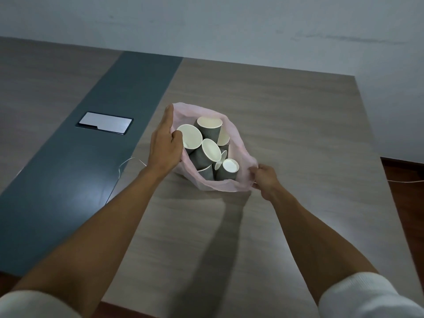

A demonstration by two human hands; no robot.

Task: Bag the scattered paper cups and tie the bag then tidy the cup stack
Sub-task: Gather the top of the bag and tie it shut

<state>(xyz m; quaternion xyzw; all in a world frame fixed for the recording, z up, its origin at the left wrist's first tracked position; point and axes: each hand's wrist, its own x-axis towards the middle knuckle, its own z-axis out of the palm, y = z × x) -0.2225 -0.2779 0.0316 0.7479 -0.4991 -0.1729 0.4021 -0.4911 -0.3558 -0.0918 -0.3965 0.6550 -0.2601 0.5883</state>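
Observation:
A thin pink plastic bag (231, 183) stands open on the wooden table (286, 125). Inside it lie several grey ribbed paper cups (202, 154) with white insides, tumbled at different angles. My left hand (164, 143) holds the bag's left rim, fingers stretched along the outside and thumb hooked over the edge next to a cup. My right hand (266, 177) pinches the bag's right rim with curled fingers. No cup stack is in view.
A dark blue-grey strip (96, 143) runs down the table's left part, with a metal cable-box lid (105, 125) set in it. A thin white cable (125, 167) lies near my left wrist. The wall stands behind; the table's right edge drops to a reddish floor (406, 180).

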